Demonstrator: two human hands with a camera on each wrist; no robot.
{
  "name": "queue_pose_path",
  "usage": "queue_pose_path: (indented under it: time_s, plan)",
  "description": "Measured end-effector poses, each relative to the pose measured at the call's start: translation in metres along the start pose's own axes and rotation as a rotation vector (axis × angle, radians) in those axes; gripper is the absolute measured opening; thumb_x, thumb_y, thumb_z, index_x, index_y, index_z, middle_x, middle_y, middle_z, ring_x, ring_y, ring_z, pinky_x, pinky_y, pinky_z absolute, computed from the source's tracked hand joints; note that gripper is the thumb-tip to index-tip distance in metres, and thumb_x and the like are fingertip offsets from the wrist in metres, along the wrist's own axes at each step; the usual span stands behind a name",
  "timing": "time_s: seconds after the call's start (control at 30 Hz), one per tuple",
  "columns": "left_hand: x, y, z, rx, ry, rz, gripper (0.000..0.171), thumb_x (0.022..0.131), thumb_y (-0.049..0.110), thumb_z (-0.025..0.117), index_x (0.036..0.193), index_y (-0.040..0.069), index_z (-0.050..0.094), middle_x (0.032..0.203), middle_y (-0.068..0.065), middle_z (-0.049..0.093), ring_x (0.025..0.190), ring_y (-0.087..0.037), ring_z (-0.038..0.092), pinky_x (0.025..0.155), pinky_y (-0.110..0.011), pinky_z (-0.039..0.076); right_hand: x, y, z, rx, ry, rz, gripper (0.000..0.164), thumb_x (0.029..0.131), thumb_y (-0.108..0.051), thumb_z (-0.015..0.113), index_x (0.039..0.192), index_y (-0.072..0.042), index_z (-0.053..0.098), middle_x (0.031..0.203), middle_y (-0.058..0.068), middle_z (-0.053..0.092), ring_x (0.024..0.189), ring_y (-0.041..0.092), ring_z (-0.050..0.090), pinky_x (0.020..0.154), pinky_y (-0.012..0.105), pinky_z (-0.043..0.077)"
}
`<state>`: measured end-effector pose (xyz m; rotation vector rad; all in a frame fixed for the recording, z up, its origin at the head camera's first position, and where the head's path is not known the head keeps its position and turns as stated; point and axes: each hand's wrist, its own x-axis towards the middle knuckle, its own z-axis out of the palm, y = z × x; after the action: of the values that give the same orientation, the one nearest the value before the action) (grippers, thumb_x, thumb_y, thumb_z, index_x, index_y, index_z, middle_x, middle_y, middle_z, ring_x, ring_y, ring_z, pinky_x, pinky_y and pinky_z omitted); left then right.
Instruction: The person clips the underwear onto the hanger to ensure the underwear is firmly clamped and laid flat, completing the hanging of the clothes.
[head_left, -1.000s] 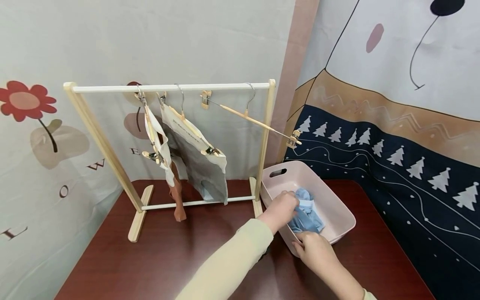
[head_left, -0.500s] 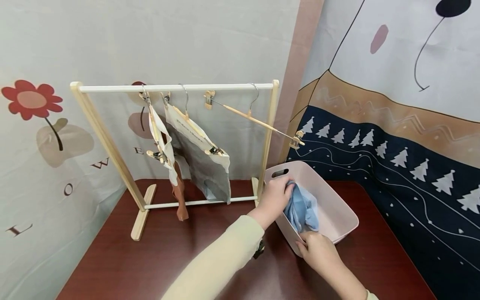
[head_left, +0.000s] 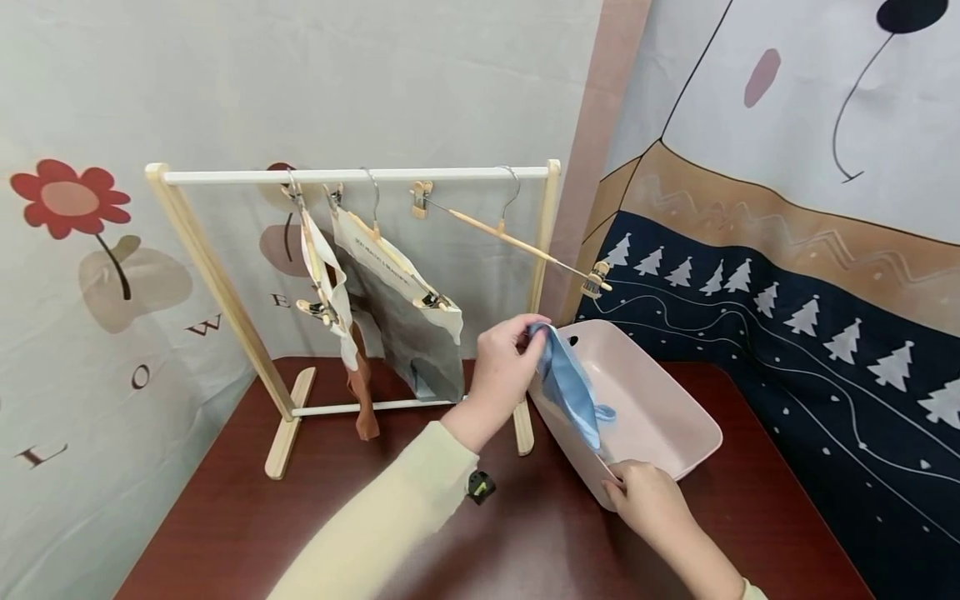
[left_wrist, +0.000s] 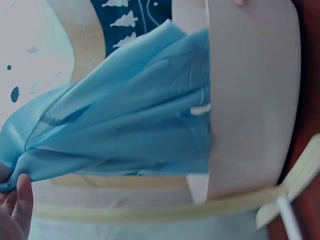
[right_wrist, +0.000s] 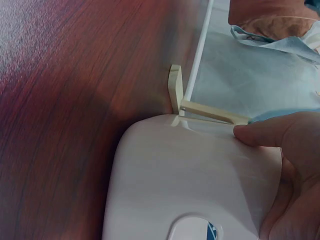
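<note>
My left hand (head_left: 497,371) pinches a light blue garment (head_left: 567,379) by its upper edge, and the cloth hangs over the near-left side of a pink plastic bin (head_left: 637,392). In the left wrist view the blue fabric (left_wrist: 135,110) stretches from the fingertips to the bin's rim, with a stitched seam close to the fingers. Which kind of garment it is, I cannot tell. My right hand (head_left: 654,500) grips the bin's near rim, thumb outside, as the right wrist view also shows. The lower end of the garment reaches into the bin.
Left of the bin stands a wooden rack (head_left: 345,177) with a white rail. A grey-and-white garment (head_left: 405,321) and a white-and-brown garment (head_left: 330,292) hang there from clip hangers. One bare clip hanger (head_left: 495,236) hangs at the rail's right, jutting toward the bin. Everything stands on a dark red table (head_left: 420,533).
My left hand has drawn the blue garment up and leftward, from inside the bin to above its left rim. My right hand has kept its grip on the rim.
</note>
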<state>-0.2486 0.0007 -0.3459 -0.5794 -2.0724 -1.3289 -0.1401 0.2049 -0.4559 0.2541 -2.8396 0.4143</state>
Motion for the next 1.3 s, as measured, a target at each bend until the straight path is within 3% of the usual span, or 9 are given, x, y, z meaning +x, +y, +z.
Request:
queue_pose_path:
  time_s: [0.3,0.53,0.7,0.9,1.07,1.3]
  plan:
    - [0.017,0.002,-0.037,0.059,0.031,0.071,0.01,0.087,0.008,0.065,0.094,0.008,0.072,0.073,-0.001,0.066,0.06,-0.006,0.052,0.055,-0.018,0.043,0.002,0.007,-0.003,-0.013,-0.023,-0.009,0.04,0.075,-0.012,0.074,0.053,-0.021,0.042,0.053,-0.009,0.039,0.053,0.008,0.034,0.049,0.027,0.031]
    - [0.022,0.019,-0.058,0.084,0.07,0.211,0.011,0.087,0.007,0.064,0.094,0.006,0.073,0.077,-0.003,0.068,0.061,-0.008,0.053,0.056,-0.019,0.044,0.004,0.014,-0.002,-0.018,-0.004,-0.006,0.04,0.075,-0.011,0.074,0.053,-0.021,0.042,0.052,-0.008,0.04,0.053,0.01,0.035,0.049,0.029,0.031]
    - [0.026,0.03,-0.075,0.168,0.116,0.311,0.012,0.087,0.007,0.064,0.095,0.007,0.073,0.082,-0.003,0.07,0.065,-0.01,0.057,0.06,-0.022,0.047,0.005,0.017,-0.002,-0.024,0.007,-0.005,0.042,0.076,-0.012,0.074,0.053,-0.02,0.04,0.051,-0.007,0.038,0.052,0.011,0.034,0.048,0.03,0.03]
    - [0.021,0.032,-0.082,0.291,0.057,0.437,0.012,0.087,0.006,0.064,0.096,0.007,0.073,0.088,-0.004,0.073,0.08,-0.014,0.067,0.073,-0.027,0.053,0.005,0.02,-0.004,-0.023,-0.016,0.028,0.043,0.077,-0.014,0.074,0.053,-0.019,0.037,0.051,-0.007,0.032,0.052,0.011,0.032,0.048,0.029,0.027]
    - [0.012,0.022,-0.087,0.351,0.002,0.441,0.012,0.087,0.006,0.065,0.096,0.008,0.073,0.087,-0.003,0.072,0.08,-0.013,0.067,0.074,-0.027,0.054,0.005,0.023,-0.003,-0.014,-0.031,0.042,0.043,0.078,-0.014,0.073,0.053,-0.02,0.038,0.051,-0.007,0.033,0.052,0.012,0.033,0.048,0.029,0.027]
    - [0.009,0.016,-0.11,0.328,0.075,0.372,0.012,0.084,0.004,0.067,0.094,0.007,0.073,0.086,-0.005,0.072,0.076,-0.015,0.066,0.069,-0.03,0.054,0.006,0.027,-0.005,-0.011,-0.03,0.057,0.044,0.078,-0.013,0.072,0.053,-0.019,0.036,0.051,-0.008,0.03,0.05,0.011,0.03,0.047,0.028,0.024]
